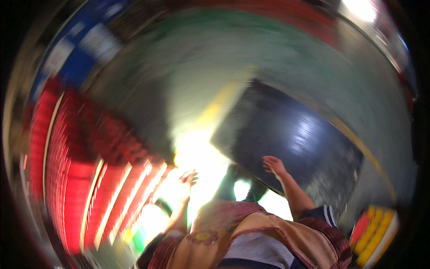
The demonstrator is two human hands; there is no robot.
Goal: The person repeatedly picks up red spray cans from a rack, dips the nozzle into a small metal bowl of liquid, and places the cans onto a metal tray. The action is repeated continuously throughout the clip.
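At left, red stack [79, 181], contents blurred; left hand [187, 178], right hand [274, 166]: fingers loosely apart.

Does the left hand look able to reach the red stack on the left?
Probably yes: the left hand looks empty, and nothing visible stands between it and the red stack, though glare and blur hide the exact gap.

Glare burned the floor [197, 150] white near the left hand [188, 177], with a shadow at its far left. A softer sheen marked the dark mat [282, 130]; a white light [360, 9] shone far right. Blur streaked the red stacks [78, 193] at left, and fisheye edges bent toward black corners.
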